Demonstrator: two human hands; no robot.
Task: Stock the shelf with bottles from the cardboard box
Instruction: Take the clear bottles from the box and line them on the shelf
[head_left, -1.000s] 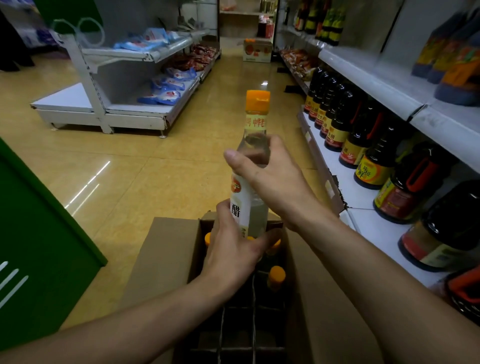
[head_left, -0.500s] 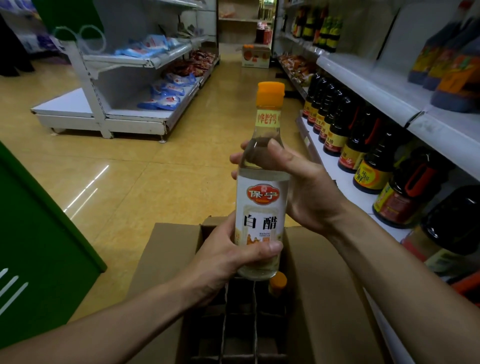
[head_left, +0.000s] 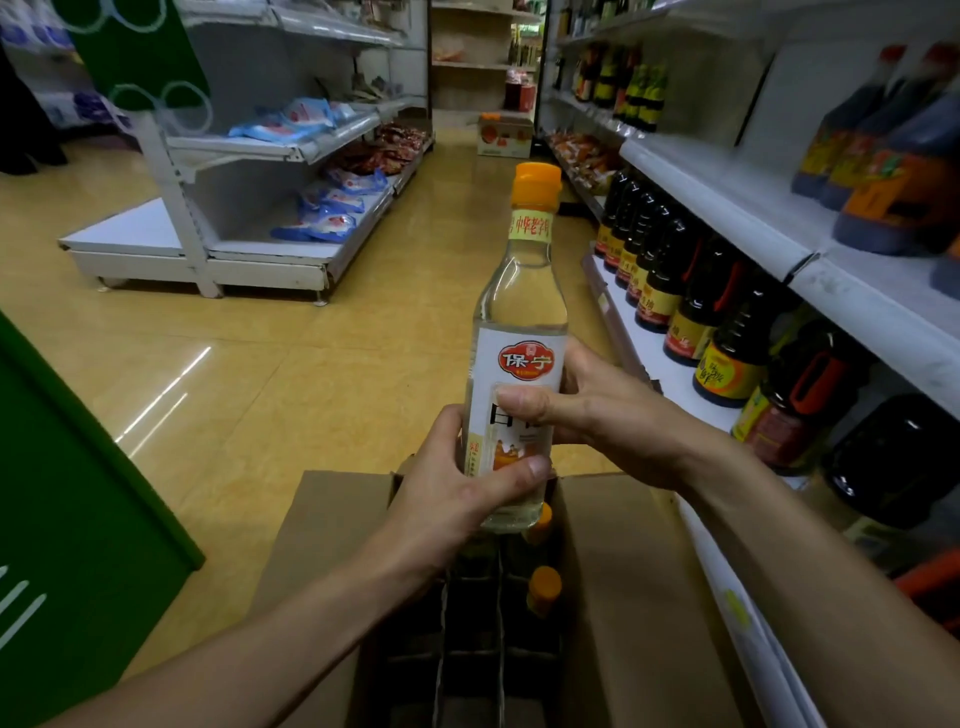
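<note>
Head view: a cardboard box (head_left: 618, 566) with card dividers stands open on the shop floor, orange-capped bottles (head_left: 544, 587) left in its far cells. Just above the box's far edge, both hands hold a clear vinegar bottle (head_left: 523, 317) upright: the left hand (head_left: 447, 499) curls fingers and thumb round the base, and the right hand (head_left: 608, 415) wraps the labelled middle, thumb pressed on the label. Right of the box runs the white shelf (head_left: 691, 395), its row of dark sauce bottles (head_left: 660, 280) reaching beyond the box. The carry to the shelf looks next; it would go best upright, base supported, set label-out in a bare gap clear of neighbours. Beyond the box, to its left, a rack (head_left: 270, 249) holds blue packets
</note>
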